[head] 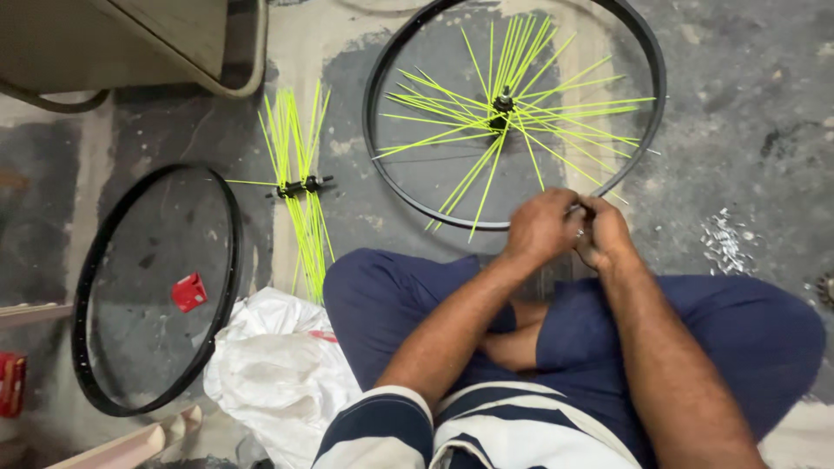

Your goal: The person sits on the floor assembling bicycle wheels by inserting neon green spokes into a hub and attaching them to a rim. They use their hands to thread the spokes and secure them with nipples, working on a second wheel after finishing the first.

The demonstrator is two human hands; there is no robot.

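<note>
Both hands, left hand (540,227) and right hand (605,230), pinch together at the near edge of a thin black metal rim (647,104), gripping something too small to tell. Neon-yellow spokes (556,91) fan from its hub (501,106). Two rims total: the bare rim (228,260) lies left on rough concrete floor (747,87), beside one loose spoked hub (300,186).

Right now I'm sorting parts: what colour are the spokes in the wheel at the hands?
Bright neon yellow-green spokes, inside a black rim; the head view shows them.
</note>
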